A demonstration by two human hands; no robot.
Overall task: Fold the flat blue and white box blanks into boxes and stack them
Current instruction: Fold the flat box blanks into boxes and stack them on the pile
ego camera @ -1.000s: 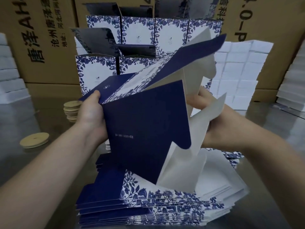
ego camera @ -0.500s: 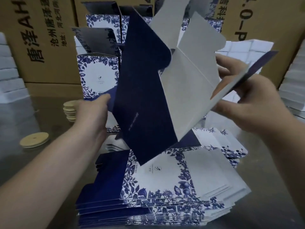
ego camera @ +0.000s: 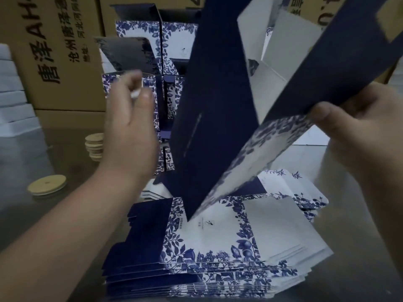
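Note:
A half-opened box blank [ego camera: 218, 118], dark blue outside with a blue floral white panel and plain white inside, hangs tilted in the air above the pile of flat blanks [ego camera: 218, 243]. My right hand [ego camera: 349, 144] grips its right side, thumb on the floral panel. My left hand [ego camera: 128, 127] is blurred and just left of the dark blue panel, apart from it, with its fingers loosely curled and nothing in them. Several folded boxes [ego camera: 174, 40] stand stacked behind, some with their lids up.
Round wooden lids lie on the table at the left, one single [ego camera: 46, 185] and a small stack [ego camera: 94, 144]. Brown printed cartons [ego camera: 54, 62] wall the back. White blocks [ego camera: 13, 105] are piled at the far left. The grey table [ego camera: 43, 225] runs under everything.
The blank has swung up and opened wider, its right side rising with my right hand. My left hand has let go of the blank's left edge and lifted away.

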